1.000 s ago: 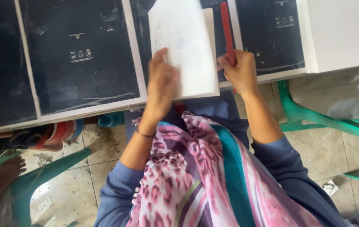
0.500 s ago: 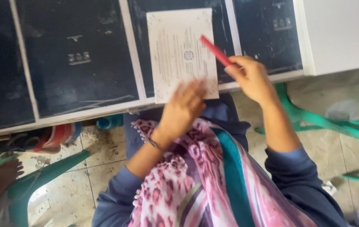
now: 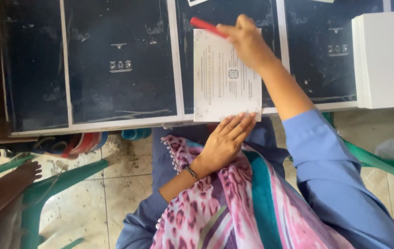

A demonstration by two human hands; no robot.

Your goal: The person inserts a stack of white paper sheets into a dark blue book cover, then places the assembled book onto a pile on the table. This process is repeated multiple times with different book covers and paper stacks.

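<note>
White sheet (image 3: 224, 74) lies flat on the dark bench (image 3: 118, 69), its near edge pinned by the left hand's (image 3: 227, 140) flat, open fingers. The right hand (image 3: 247, 41) has a closed grip on a red pen (image 3: 206, 25) at the top edge. Whether any marking is done cannot be told; the pen's tip is hidden and the print is too small.

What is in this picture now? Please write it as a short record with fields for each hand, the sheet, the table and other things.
left hand: fingertips rest on the sheet's near edge
right hand: holds a red stick-shaped tool over the sheet's far end
sheet: printed white paper, flat on the table
table: dark panels with white borders
other things: white stack at right; green plastic chair on the tiled floor
</note>
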